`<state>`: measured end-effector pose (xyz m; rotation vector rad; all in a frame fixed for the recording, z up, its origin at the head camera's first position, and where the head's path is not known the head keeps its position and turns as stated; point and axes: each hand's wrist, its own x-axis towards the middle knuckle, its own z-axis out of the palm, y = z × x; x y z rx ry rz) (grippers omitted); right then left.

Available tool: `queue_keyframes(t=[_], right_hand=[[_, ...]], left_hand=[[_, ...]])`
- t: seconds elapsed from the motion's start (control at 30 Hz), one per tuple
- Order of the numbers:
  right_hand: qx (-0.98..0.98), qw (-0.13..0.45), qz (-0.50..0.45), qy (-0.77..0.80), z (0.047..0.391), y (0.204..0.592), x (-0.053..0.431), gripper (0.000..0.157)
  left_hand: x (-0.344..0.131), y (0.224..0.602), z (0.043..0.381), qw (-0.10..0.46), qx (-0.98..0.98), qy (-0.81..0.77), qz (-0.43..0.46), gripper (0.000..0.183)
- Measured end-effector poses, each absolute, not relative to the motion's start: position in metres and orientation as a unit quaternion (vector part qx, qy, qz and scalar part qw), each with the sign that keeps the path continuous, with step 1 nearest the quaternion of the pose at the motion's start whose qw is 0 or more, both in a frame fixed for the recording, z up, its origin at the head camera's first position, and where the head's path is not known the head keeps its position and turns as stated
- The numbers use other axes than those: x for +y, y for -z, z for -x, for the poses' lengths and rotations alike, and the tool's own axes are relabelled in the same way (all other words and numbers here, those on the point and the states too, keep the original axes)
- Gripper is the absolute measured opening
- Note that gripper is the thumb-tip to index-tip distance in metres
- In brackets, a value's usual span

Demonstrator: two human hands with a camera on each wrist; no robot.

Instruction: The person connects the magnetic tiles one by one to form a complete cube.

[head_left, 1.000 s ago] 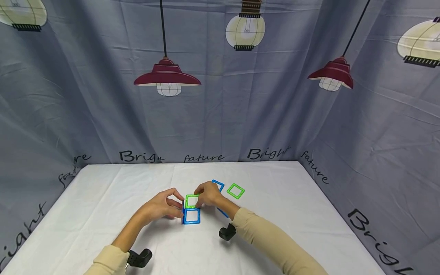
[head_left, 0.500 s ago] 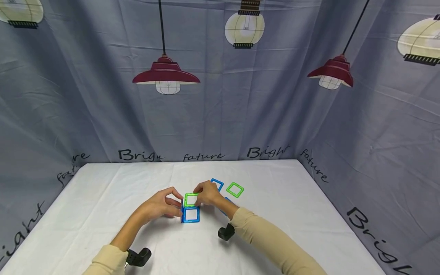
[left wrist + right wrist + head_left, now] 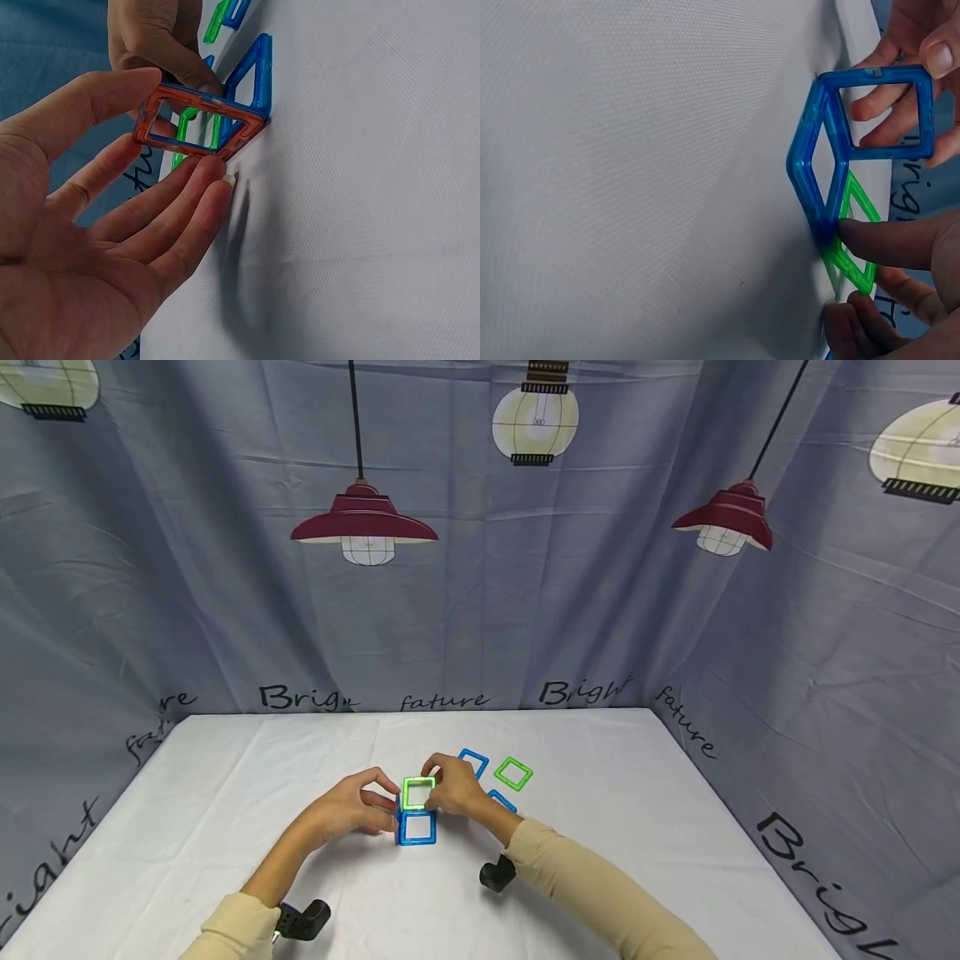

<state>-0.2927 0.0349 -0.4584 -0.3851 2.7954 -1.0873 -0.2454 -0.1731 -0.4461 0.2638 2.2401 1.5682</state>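
Note:
My left hand [image 3: 348,810] pinches a square magnetic tile [image 3: 889,153] standing on edge, blue on one face and orange-red on the face seen in the left wrist view. That tile meets the left side of a blue magnetic tile [image 3: 417,842]. Behind the blue tile is a green magnetic tile [image 3: 417,781], joined along its edge and tilted up in the right wrist view. My right hand [image 3: 453,787] grips the green tile's right side, thumb [image 3: 889,240] at the corner where green meets blue and fingers on the far side.
On the white tabletop [image 3: 585,860], to the right of my right hand, lie a loose green tile [image 3: 522,765] and two blue tiles, one [image 3: 483,768] behind the hand and one [image 3: 504,800] partly hidden by the forearm. A grey printed curtain [image 3: 480,635] hangs behind.
The green tile's far edge has risen slightly with my right hand. More of the blue tile by the right forearm shows. My left hand holds its place.

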Motion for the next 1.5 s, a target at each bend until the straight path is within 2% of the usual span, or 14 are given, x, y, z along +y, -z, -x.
queue_keyframes(t=[0.27,0.53,0.67,1.17,1.5], right_hand=[[0.925,0.034,0.141,0.351,0.29,0.459,0.039,0.045],[0.909,0.036,0.147,0.387,0.29,0.446,0.046,0.014],[0.905,0.044,0.143,0.399,0.289,0.441,0.049,0.008],[0.887,0.086,0.133,0.434,0.282,0.435,0.055,0.008],[0.881,0.095,0.133,0.445,0.278,0.436,0.056,0.01]], left_hand=[[-0.172,0.445,0.245,0.196,0.795,-0.566,-0.099,0.049],[-0.174,0.445,0.245,0.197,0.791,-0.57,-0.101,0.048],[-0.173,0.444,0.245,0.197,0.793,-0.569,-0.096,0.047],[-0.171,0.441,0.243,0.202,0.795,-0.567,-0.074,0.056],[-0.169,0.44,0.242,0.207,0.789,-0.572,-0.086,0.052]])
